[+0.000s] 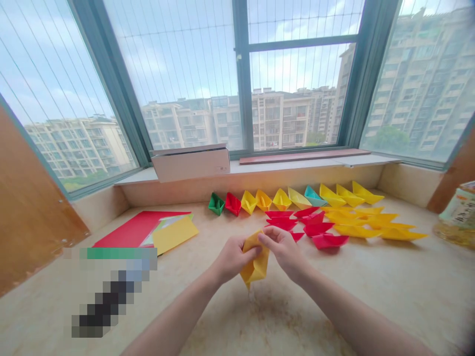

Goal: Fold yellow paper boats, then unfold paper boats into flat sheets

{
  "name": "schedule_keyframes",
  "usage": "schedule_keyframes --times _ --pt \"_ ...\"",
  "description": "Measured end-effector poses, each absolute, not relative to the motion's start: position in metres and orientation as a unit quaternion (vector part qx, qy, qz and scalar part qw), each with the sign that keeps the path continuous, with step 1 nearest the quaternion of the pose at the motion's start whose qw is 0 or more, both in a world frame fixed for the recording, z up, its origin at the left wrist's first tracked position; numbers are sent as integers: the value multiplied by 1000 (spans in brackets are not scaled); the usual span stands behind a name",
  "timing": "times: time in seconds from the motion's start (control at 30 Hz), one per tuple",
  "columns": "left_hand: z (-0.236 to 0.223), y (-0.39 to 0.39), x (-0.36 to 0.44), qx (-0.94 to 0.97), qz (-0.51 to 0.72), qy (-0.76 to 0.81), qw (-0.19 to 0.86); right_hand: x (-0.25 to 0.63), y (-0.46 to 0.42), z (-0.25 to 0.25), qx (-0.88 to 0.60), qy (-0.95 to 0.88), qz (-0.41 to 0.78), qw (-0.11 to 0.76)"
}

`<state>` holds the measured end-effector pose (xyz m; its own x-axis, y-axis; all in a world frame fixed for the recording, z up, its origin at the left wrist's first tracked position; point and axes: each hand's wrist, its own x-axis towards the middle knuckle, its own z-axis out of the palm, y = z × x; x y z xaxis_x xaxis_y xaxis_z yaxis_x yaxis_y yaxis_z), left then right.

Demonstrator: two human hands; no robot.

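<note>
Both the left hand [233, 259] and right hand [284, 252] clasp a folded yellow origami boat [257, 269] at lower center, fingers pinching its top. The paper looks light, soft and easily creased, probably safest held along its folds. Rows of paper boats [308, 212] sit just ahead, red origami paper [137, 230] lies left, and a marble ledge [334, 301] spreads beneath.

The yellow paper [256, 264] I'm holding sits at lower centre of the frame, lifted in the air, folded in layers into a narrow, tilted shape, with one pointed corner aimed down and its upper edge pinched.
</note>
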<state>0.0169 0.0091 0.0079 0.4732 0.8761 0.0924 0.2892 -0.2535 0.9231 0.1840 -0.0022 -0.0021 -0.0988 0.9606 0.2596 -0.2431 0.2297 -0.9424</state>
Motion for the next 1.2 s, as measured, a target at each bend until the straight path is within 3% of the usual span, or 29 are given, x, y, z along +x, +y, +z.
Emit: schedule_keyframes --times 0.63,0.93,1.2 --pt "10 -14 15 755 340 433 357 185 -7 -11 -373 -578 454 566" --pt "3 -14 15 770 355 434 306 186 -10 -14 -438 -625 317 563" --pt "4 -16 17 762 362 446 298 186 -14 -13 -449 -630 291 562"
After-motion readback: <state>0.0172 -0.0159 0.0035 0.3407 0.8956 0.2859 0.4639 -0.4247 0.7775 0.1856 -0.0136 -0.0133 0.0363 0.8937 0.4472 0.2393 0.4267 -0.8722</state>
